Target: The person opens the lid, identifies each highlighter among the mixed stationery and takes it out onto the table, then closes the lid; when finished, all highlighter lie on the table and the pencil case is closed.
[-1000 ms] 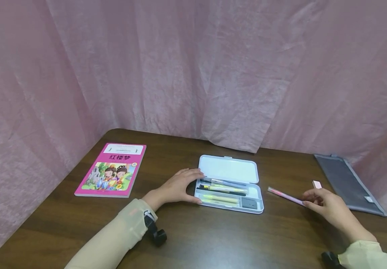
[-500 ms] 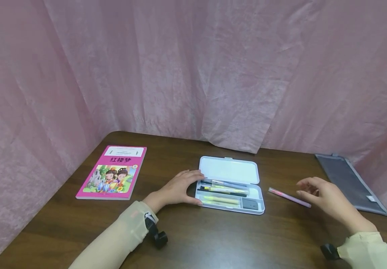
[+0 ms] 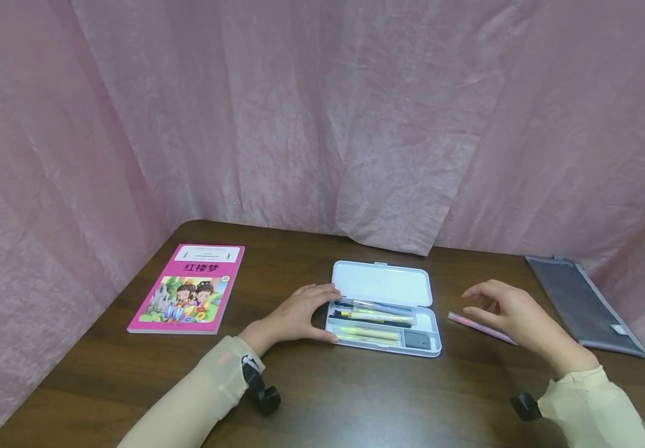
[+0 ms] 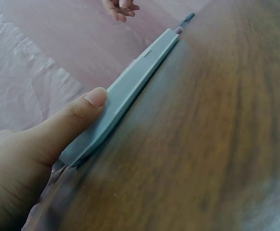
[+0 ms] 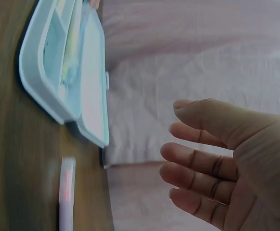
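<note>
"Item one, left hand?"
"My left hand [image 3: 300,314]: holding the left end of the pencil case [image 3: 424,321], thumb [image 4: 74,114] against its near wall, fingers beside the hinge. Purpose, I judge: to keep the case from sliding."
"Item two, right hand?"
"My right hand [image 3: 510,314]: fingers loosely bent, grasping nothing, raised just beside the purple pen [image 3: 482,329]."
"Location of pen?"
"On the table [image 3: 356,398], between case and grey pouch [image 3: 586,305], touching neither. Lies slantwise, one end towards the case; probably handy for my right."
"Case contents?"
"Pens [image 3: 375,316], lengthwise; one dark block [image 3: 416,340], small right-hand compartment. Lid [image 3: 381,283] laid back, likely to leave the compartments reachable."
"Remainder?"
"One pink book [image 3: 193,286], left, flat, cover up; presumably there to give the case room."
</note>
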Available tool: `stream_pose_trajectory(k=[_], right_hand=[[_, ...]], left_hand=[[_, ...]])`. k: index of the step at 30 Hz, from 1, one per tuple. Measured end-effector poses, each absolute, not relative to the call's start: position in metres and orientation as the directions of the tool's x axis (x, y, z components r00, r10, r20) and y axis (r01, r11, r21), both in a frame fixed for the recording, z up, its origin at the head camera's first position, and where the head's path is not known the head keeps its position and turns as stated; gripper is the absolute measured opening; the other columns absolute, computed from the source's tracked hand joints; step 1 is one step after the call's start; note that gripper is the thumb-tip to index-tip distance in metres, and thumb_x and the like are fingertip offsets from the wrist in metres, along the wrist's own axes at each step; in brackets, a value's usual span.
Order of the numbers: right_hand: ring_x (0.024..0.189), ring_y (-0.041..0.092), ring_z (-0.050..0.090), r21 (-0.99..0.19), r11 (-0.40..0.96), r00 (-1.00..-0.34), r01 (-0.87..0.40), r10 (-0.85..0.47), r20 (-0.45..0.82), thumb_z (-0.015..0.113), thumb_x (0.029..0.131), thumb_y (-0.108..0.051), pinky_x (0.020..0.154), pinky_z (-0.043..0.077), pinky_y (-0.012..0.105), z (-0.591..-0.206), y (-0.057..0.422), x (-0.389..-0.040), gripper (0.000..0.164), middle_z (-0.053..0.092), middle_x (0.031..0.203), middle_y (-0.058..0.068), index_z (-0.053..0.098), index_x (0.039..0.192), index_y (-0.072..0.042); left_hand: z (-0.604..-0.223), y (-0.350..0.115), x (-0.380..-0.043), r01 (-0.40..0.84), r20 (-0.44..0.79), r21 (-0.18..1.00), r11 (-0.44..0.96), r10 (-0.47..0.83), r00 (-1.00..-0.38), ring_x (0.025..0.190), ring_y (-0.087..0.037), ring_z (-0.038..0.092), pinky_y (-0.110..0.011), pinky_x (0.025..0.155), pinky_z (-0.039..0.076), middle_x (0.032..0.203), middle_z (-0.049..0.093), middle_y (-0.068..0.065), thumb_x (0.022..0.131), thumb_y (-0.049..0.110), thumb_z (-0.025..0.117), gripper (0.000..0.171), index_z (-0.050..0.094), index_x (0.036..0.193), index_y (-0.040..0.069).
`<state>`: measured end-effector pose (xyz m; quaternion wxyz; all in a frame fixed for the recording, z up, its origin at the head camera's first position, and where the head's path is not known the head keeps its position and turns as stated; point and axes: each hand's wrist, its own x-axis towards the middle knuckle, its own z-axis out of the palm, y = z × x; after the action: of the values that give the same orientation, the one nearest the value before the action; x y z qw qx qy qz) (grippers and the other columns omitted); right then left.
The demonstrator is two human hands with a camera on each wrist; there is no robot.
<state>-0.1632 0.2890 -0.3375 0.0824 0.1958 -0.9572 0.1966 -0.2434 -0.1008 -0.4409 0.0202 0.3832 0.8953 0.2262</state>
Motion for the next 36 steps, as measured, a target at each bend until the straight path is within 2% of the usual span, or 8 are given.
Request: stream_pose_trajectory(k=[9, 23, 30, 36], right_hand=[[0.072, -0.001, 0.053, -0.384, 0.807, -0.893, -0.449, -0.389, 0.226, 0.074, 0.083, -0.017, 0.061, 0.049, 0.023, -0.343, 0.26, -0.172, 0.023, 0.065, 0.088, -0.004, 0.068, 0.103, -0.008], [0.083, 0.011, 0.058, -0.437, 0.779, -0.886, -0.449, -0.452, 0.104, 0.072, 0.085, -0.017, 0.07, 0.053, 0.027, -0.369, 0.23, -0.186, 0.021, 0.067, 0.096, 0.001, 0.068, 0.104, -0.01], [0.083, 0.012, 0.059, -0.425, 0.785, -0.881, -0.449, -0.469, 0.065, 0.073, 0.084, -0.018, 0.071, 0.053, 0.024, -0.378, 0.225, -0.193, 0.021, 0.067, 0.096, 0.0, 0.07, 0.103, -0.012], [0.082, 0.012, 0.06, -0.39, 0.795, -0.875, -0.465, -0.479, 0.066, 0.073, 0.083, -0.012, 0.074, 0.054, 0.03, -0.385, 0.22, -0.198, 0.016, 0.066, 0.091, -0.002, 0.07, 0.099, -0.011]], left_hand=[[-0.439, -0.101, -0.244, 0.666, 0.124, 0.413, 0.621, 0.687, -0.716, 0.144, -0.014, 0.033, -0.044, 0.12, 0.023, 0.151, 0.042, 0.003, 0.074, 0.063, 0.072, 0.082, 0.047, 0.14, 0.023], [-0.441, -0.1, -0.242, 0.682, 0.15, 0.408, 0.607, 0.692, -0.706, 0.143, -0.015, 0.034, -0.044, 0.12, 0.023, 0.151, 0.043, 0.001, 0.074, 0.06, 0.073, 0.08, 0.049, 0.139, 0.021], [-0.443, -0.1, -0.243, 0.687, 0.154, 0.412, 0.599, 0.697, -0.701, 0.143, -0.015, 0.034, -0.043, 0.12, 0.023, 0.15, 0.044, 0.002, 0.074, 0.06, 0.073, 0.08, 0.049, 0.139, 0.021], [-0.443, -0.1, -0.243, 0.685, 0.151, 0.409, 0.603, 0.695, -0.703, 0.143, -0.015, 0.034, -0.043, 0.121, 0.022, 0.15, 0.043, 0.002, 0.074, 0.06, 0.073, 0.08, 0.049, 0.139, 0.021]])
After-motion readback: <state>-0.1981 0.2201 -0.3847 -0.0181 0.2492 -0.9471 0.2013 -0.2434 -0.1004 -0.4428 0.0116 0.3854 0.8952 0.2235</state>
